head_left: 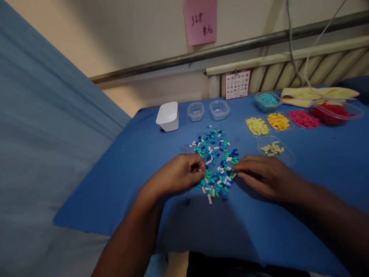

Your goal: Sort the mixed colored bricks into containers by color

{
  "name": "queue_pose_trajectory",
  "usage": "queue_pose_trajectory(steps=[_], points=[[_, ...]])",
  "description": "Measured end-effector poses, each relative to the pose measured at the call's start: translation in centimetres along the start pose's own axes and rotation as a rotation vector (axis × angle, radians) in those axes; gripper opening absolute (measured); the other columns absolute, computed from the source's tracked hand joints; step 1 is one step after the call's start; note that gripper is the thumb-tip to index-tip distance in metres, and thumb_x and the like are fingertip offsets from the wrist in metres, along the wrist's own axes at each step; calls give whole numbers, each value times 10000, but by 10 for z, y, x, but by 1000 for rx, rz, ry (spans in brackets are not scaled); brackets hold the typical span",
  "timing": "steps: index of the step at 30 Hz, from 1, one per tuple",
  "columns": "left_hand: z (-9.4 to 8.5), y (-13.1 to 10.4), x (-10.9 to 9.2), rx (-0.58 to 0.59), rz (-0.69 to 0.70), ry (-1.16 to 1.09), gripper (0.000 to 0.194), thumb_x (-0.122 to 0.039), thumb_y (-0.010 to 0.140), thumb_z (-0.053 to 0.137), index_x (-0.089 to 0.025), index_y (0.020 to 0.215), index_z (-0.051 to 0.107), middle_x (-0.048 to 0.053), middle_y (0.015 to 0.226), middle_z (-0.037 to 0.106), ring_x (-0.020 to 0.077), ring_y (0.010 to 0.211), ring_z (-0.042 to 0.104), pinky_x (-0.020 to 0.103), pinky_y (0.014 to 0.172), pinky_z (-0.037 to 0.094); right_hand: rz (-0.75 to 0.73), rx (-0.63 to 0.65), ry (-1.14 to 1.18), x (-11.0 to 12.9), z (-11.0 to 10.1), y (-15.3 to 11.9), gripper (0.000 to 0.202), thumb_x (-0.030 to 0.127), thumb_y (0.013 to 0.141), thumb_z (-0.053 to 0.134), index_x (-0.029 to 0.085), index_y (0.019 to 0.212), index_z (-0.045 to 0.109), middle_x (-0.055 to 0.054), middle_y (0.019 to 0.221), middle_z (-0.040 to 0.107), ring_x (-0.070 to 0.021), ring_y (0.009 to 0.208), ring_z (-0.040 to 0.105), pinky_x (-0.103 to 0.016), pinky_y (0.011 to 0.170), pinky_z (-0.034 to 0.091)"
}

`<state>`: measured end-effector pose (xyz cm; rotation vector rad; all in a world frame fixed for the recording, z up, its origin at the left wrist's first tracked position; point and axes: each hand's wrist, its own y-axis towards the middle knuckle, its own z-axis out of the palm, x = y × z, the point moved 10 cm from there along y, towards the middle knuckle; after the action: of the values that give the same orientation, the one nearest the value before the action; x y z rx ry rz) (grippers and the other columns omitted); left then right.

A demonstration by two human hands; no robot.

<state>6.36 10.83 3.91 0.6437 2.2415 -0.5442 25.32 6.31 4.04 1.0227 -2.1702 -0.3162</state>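
Left hand (180,175), right hand (259,175), fingers curled at bead pile (216,161)

Sorting workroom, blue-covered table (121,184), bead trays (278,121), wall radiator (317,69)

My left hand (180,175) and right hand (263,175) rest at 9 and 3 o'clock of the bead pile (216,161) on my blue table (317,184), fingertips touching beads.

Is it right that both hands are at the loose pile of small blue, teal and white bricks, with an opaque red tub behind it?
No. The opaque tub is white, not red; the head view shows it. Both the left hand and right hand are at the brick pile.
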Motion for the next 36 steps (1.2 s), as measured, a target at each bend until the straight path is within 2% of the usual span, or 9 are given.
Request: queue_pose_trajectory(steps=[4,8,13,16,19,25,30,33,36], points=[[20,16,-10,-42,-6,-498,286,-392,841,877,-146,892,741,7,742,660,109,661,557,235,624,441,-79,-78,-14,26,1,8,179,242,1062,676,229,1240,690,-78,1059,797,-218,953,764,-341,818,619],[41,29,-7,-73,-50,-674,403,-467,769,949,-137,941,795,27,743,694,117,656,588,240,618,481,-37,-145,0,28,-5,13,127,208,1079,630,243,1190,682,-66,1017,791,-208,916,759,-333,787,614],[41,34,-4,-190,2,-592,422,-529,884,853,-167,1102,842,68,865,744,162,739,642,289,676,556,68,-177,12,14,-8,13,155,193,1078,601,245,1201,680,-65,1031,795,-213,941,761,-343,806,614],[42,34,-16,-208,118,-442,332,-487,1004,725,-179,939,832,56,850,696,171,799,630,289,722,539,112,-184,18,8,-6,12,179,193,1075,597,255,1225,672,-58,1042,799,-216,939,757,-357,813,613],[44,33,-28,-203,204,-332,413,-440,1089,603,-176,807,749,30,779,605,170,820,603,288,760,512,122,-189,-30,6,-5,13,202,188,1076,582,251,1248,668,-64,1034,793,-224,925,750,-371,806,611],[47,28,-43,-153,270,-323,405,-405,1139,510,-179,843,668,37,883,643,171,877,625,297,833,516,54,-222,-154,17,-10,15,195,167,1058,597,240,1225,668,-107,1143,775,-251,1035,742,-409,896,627],[58,25,-49,-32,251,-350,357,-433,1142,479,-198,1275,713,71,1055,686,201,945,651,335,886,566,40,-256,-226,25,-12,17,187,170,1037,621,258,1197,661,-106,1142,767,-259,1055,735,-420,926,622],[39,24,-46,-120,262,-243,452,-418,1101,569,-236,1510,629,103,1233,720,235,1054,677,401,998,575,78,-256,-260,14,-25,15,175,168,1023,615,264,1153,679,-96,1094,772,-262,1010,734,-414,895,608],[-10,19,-26,-360,229,-73,408,-390,1049,648,-238,1423,711,106,1275,737,253,1130,690,426,1049,560,239,-240,-398,-24,-52,2,151,203,1008,616,244,1121,707,-120,1089,765,-304,1001,727,-426,852,574]])
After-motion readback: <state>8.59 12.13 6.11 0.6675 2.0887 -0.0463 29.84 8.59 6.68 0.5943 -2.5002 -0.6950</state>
